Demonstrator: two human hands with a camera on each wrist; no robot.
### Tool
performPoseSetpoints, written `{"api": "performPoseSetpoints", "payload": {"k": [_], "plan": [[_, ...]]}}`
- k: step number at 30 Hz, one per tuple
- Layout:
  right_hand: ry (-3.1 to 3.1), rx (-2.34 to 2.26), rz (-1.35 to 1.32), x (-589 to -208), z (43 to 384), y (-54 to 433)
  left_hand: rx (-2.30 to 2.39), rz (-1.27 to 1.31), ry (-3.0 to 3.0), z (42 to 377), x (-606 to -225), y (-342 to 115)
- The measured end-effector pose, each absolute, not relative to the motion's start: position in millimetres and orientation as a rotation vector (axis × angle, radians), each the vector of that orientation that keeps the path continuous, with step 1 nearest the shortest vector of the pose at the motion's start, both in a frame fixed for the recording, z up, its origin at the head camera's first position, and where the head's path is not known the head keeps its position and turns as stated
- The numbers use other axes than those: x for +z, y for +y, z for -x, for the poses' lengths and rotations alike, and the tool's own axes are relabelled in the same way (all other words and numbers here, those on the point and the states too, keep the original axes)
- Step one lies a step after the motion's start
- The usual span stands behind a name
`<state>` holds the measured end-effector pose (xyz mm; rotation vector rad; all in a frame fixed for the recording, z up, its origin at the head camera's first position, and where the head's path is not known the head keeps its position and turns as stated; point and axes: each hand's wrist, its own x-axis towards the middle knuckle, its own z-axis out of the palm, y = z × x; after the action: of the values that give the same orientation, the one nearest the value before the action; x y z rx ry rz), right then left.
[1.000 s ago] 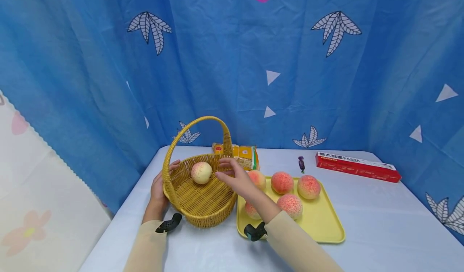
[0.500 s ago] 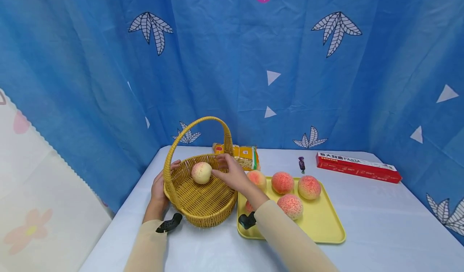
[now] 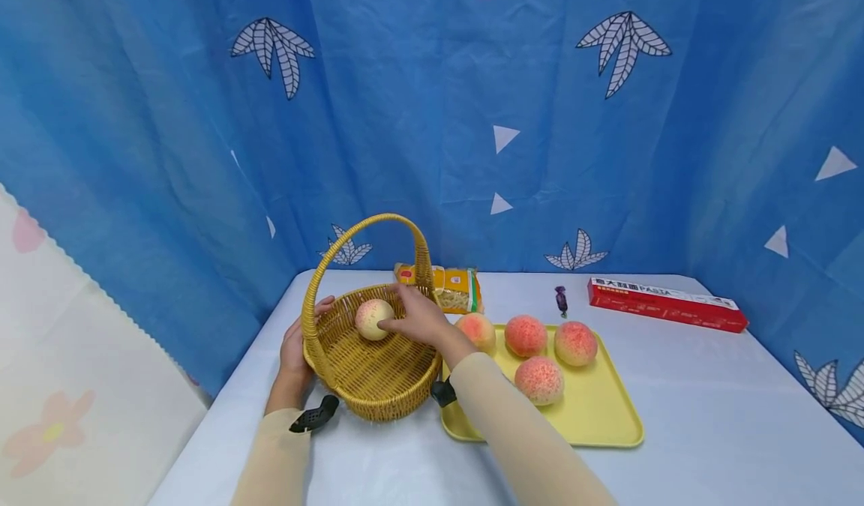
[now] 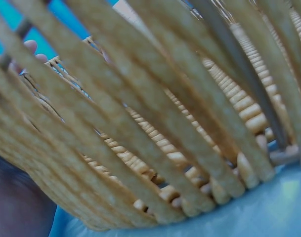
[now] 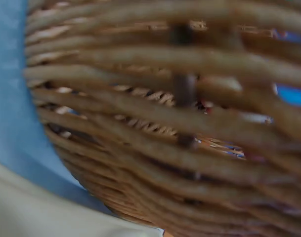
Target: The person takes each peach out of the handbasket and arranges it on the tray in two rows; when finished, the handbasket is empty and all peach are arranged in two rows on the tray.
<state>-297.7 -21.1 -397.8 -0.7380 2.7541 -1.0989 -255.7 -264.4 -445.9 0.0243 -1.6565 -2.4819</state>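
Note:
A golden wicker basket (image 3: 378,378) with a tall arched handle stands on the left half of the table. Inside it, towards the back, lies one pale yellow and pink peach (image 3: 373,319). My left hand (image 3: 293,352) holds the basket's outer left side, its fingers along the wall below the rim. My right hand (image 3: 420,318) reaches over the right rim into the basket, thumb extended at the peach's right side and fingers spread behind; firm contact cannot be told. Basket weave (image 4: 155,123) fills the left wrist view, and more wicker wall (image 5: 140,108) fills the right wrist view.
Right of the basket, a yellow tray (image 3: 594,416) holds several pink peaches (image 3: 539,381), partly hidden by the right sleeve. Behind stand a pasta bag (image 3: 459,288), a purple wrapped candy (image 3: 561,301) and a red pasta box (image 3: 664,307). A blue curtain (image 3: 439,116) hangs behind.
My right hand has moved left and deeper into the basket, closing the gap to the peach. The left hand and the basket stay in place.

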Motion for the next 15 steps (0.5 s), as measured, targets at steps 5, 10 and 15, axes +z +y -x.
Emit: {"api": "performPoseSetpoints", "payload": {"k": [5,10,15], "plan": [[2.712,-1.086,0.814,-398,303,-23,-2.496,-0.019,-1.627,258,-448,-266],[2.696,-1.059,0.87,-398,307,-24,-2.483,-0.044,-1.652,260,-451,-267],[2.678,-1.066,0.877,-399,309,-26,-2.49,-0.057,-1.646,264,-453,-269]]}}
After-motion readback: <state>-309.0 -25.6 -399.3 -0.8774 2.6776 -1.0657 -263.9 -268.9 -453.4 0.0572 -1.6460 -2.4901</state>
